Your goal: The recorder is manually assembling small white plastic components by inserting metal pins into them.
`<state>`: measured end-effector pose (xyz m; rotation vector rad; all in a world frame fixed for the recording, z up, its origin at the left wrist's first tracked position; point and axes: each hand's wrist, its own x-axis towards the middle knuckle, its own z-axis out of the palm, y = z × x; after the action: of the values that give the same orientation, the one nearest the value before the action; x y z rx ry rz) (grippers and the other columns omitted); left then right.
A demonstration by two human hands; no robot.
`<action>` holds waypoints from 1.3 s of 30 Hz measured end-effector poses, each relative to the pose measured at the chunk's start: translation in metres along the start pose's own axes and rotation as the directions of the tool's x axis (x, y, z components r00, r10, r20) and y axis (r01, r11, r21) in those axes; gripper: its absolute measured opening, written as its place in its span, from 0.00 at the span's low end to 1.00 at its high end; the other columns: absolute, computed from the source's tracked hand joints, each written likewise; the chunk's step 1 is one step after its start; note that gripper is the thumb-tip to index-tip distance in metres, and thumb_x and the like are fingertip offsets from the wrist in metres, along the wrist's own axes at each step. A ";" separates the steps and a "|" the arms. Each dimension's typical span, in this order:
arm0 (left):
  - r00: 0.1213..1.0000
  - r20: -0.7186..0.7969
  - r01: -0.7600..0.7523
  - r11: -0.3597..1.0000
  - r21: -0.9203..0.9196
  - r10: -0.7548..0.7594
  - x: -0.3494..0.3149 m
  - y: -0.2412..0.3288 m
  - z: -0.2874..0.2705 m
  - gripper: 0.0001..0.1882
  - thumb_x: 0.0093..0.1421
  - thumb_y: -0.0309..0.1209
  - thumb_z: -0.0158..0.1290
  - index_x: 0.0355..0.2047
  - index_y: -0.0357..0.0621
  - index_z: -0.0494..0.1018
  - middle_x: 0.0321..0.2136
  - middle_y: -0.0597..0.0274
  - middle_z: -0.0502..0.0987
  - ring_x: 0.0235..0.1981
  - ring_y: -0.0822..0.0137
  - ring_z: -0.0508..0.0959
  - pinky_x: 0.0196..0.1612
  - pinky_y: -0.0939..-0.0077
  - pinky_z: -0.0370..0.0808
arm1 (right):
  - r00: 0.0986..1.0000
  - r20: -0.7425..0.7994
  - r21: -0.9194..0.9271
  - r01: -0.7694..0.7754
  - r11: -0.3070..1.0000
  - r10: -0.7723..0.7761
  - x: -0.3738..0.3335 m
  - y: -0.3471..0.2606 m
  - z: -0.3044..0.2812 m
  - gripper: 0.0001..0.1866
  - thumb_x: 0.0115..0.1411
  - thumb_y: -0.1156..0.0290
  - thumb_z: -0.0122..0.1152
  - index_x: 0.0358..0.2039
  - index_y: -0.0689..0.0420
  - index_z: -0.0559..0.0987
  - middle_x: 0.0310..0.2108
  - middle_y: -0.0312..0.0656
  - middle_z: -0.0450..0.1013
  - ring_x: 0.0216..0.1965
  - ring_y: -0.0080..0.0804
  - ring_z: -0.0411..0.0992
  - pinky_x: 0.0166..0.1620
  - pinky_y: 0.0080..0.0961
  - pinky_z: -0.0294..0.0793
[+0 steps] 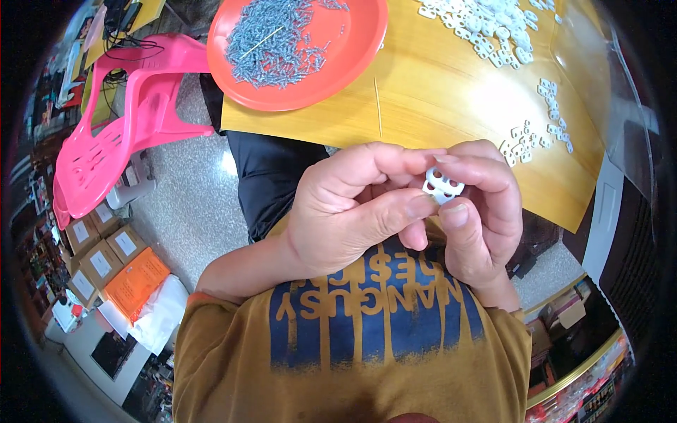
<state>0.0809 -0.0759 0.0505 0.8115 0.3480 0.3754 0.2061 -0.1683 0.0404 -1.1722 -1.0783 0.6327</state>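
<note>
Both of my hands meet in front of my chest, just off the near edge of the yellow wood-grain table point(423, 92). Between their fingertips is a small white plastic piece point(445, 186) with several holes. My left hand point(345, 204) pinches it from the left with thumb and fingers. From the right, my right hand point(486, 204) grips it with its thumb below and index finger above. Fingers cover parts of the piece, so I cannot tell whether anything smaller is held with it.
A red plate point(345, 67) holds a heap of grey screws point(271, 53). White plastic pieces point(493, 35) are piled at the far right; smaller groups point(520, 143) lie nearer. A thin stick point(378, 106) rests beside the plate. Left are a pink chair point(106, 155) and cardboard boxes point(99, 264).
</note>
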 end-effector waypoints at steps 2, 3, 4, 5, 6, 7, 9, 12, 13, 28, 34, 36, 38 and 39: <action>1.000 -0.020 0.009 1.000 -0.023 -0.009 0.000 -0.001 0.001 0.13 0.54 0.20 0.49 0.41 0.34 0.65 0.29 0.58 0.73 0.22 0.76 0.74 0.26 0.86 0.73 | 1.000 -0.014 -0.003 0.006 1.000 -0.006 -0.002 0.001 0.001 0.13 0.54 0.75 0.52 0.40 0.65 0.69 0.33 0.44 0.65 0.31 0.28 0.64 0.35 0.20 0.65; 1.000 -0.019 0.009 1.000 -0.024 -0.009 0.000 -0.002 0.001 0.13 0.54 0.20 0.49 0.41 0.34 0.65 0.29 0.58 0.73 0.22 0.76 0.74 0.26 0.86 0.73 | 1.000 -0.018 -0.006 0.008 1.000 -0.009 -0.003 0.002 0.001 0.12 0.55 0.75 0.50 0.40 0.65 0.68 0.33 0.45 0.65 0.31 0.29 0.64 0.35 0.21 0.65; 1.000 -0.017 0.001 1.000 -0.022 -0.001 0.000 -0.002 0.001 0.13 0.54 0.20 0.49 0.41 0.34 0.65 0.28 0.59 0.74 0.22 0.77 0.74 0.26 0.86 0.73 | 1.000 -0.021 -0.005 0.012 1.000 -0.012 -0.003 0.002 0.001 0.12 0.56 0.74 0.49 0.40 0.65 0.68 0.33 0.45 0.65 0.31 0.29 0.65 0.36 0.21 0.65; 1.000 -0.015 -0.006 1.000 -0.019 0.006 0.000 -0.002 0.002 0.13 0.54 0.20 0.49 0.41 0.34 0.65 0.27 0.59 0.74 0.22 0.77 0.74 0.26 0.86 0.73 | 1.000 -0.020 -0.003 0.012 1.000 -0.012 -0.003 0.004 0.002 0.12 0.56 0.74 0.49 0.40 0.65 0.68 0.33 0.45 0.65 0.31 0.29 0.65 0.36 0.21 0.65; 1.000 -0.017 -0.007 1.000 -0.018 0.006 0.000 -0.002 0.002 0.13 0.54 0.20 0.49 0.41 0.34 0.65 0.27 0.59 0.74 0.22 0.77 0.74 0.26 0.86 0.73 | 0.999 -0.035 -0.013 0.038 0.999 -0.039 -0.003 0.005 0.003 0.12 0.56 0.73 0.48 0.40 0.64 0.68 0.33 0.45 0.65 0.31 0.29 0.65 0.35 0.21 0.65; 1.000 -0.015 -0.022 1.000 -0.001 0.022 0.000 -0.002 0.003 0.12 0.54 0.20 0.49 0.40 0.34 0.66 0.26 0.60 0.73 0.22 0.77 0.74 0.25 0.86 0.73 | 0.997 -0.050 -0.024 0.065 0.998 -0.066 -0.003 0.005 0.004 0.11 0.57 0.73 0.47 0.40 0.64 0.67 0.33 0.45 0.65 0.32 0.29 0.65 0.35 0.21 0.66; 0.999 -0.015 -0.038 0.999 0.016 0.038 0.000 -0.002 0.004 0.12 0.54 0.20 0.49 0.40 0.34 0.66 0.26 0.60 0.73 0.22 0.77 0.74 0.25 0.86 0.73 | 0.995 -0.058 -0.014 0.076 0.997 -0.077 -0.003 0.007 0.006 0.11 0.57 0.72 0.47 0.39 0.64 0.67 0.33 0.46 0.65 0.31 0.29 0.64 0.35 0.21 0.66; 0.998 0.008 -0.070 0.996 0.051 0.070 0.003 -0.001 0.004 0.11 0.54 0.20 0.49 0.39 0.34 0.67 0.25 0.60 0.73 0.22 0.77 0.74 0.25 0.86 0.73 | 0.991 -0.062 0.003 0.116 0.993 -0.116 -0.004 0.011 0.005 0.11 0.58 0.71 0.46 0.38 0.64 0.67 0.33 0.46 0.65 0.30 0.28 0.64 0.33 0.21 0.65; 0.993 0.076 -0.103 0.982 0.159 0.092 0.005 -0.001 0.001 0.12 0.55 0.19 0.46 0.41 0.36 0.65 0.27 0.58 0.72 0.21 0.75 0.74 0.24 0.86 0.73 | 0.988 -0.056 0.010 0.144 0.990 -0.143 -0.005 0.012 0.005 0.11 0.58 0.71 0.46 0.38 0.63 0.67 0.33 0.45 0.65 0.29 0.27 0.64 0.33 0.21 0.65; 0.996 0.008 -0.084 0.977 0.198 0.084 0.008 0.001 0.008 0.13 0.54 0.19 0.48 0.41 0.36 0.66 0.28 0.62 0.72 0.24 0.78 0.74 0.26 0.89 0.72 | 0.987 -0.163 0.142 0.010 0.990 0.014 -0.006 0.003 0.006 0.14 0.56 0.75 0.50 0.42 0.65 0.65 0.36 0.46 0.63 0.35 0.29 0.64 0.39 0.21 0.64; 0.991 0.019 -0.131 0.961 0.242 0.130 0.011 -0.003 0.005 0.13 0.54 0.18 0.48 0.42 0.36 0.66 0.28 0.61 0.71 0.22 0.78 0.73 0.24 0.89 0.70 | 0.995 -0.100 0.123 0.008 0.992 0.004 -0.007 0.008 0.000 0.13 0.55 0.77 0.50 0.41 0.65 0.65 0.37 0.48 0.63 0.34 0.29 0.64 0.38 0.20 0.65; 0.991 0.025 -0.133 0.962 0.237 0.131 0.014 -0.004 0.002 0.13 0.54 0.18 0.48 0.41 0.36 0.66 0.28 0.61 0.71 0.22 0.78 0.73 0.24 0.89 0.70 | 0.995 -0.097 0.094 0.018 0.995 -0.009 -0.005 0.012 -0.003 0.13 0.55 0.77 0.50 0.41 0.65 0.65 0.36 0.47 0.63 0.34 0.29 0.64 0.37 0.19 0.65; 0.987 0.062 -0.159 0.947 0.277 0.148 0.017 -0.003 0.000 0.12 0.54 0.18 0.48 0.40 0.36 0.66 0.27 0.61 0.70 0.22 0.78 0.73 0.23 0.89 0.69 | 0.996 -0.091 0.065 0.027 0.998 -0.021 -0.002 0.013 -0.004 0.12 0.55 0.78 0.50 0.41 0.65 0.66 0.34 0.47 0.64 0.33 0.29 0.64 0.36 0.19 0.65; 0.987 0.065 -0.162 0.947 0.279 0.150 0.019 -0.002 -0.001 0.12 0.54 0.18 0.48 0.40 0.36 0.66 0.27 0.61 0.70 0.22 0.78 0.73 0.23 0.89 0.69 | 0.995 -0.096 0.048 0.032 0.998 -0.027 0.000 0.012 -0.005 0.12 0.55 0.78 0.50 0.40 0.65 0.66 0.34 0.47 0.64 0.32 0.29 0.65 0.35 0.19 0.66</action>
<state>0.0974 -0.0683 0.0458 1.1312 0.3019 0.4618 0.2120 -0.1665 0.0287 -1.1310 -0.9924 0.5718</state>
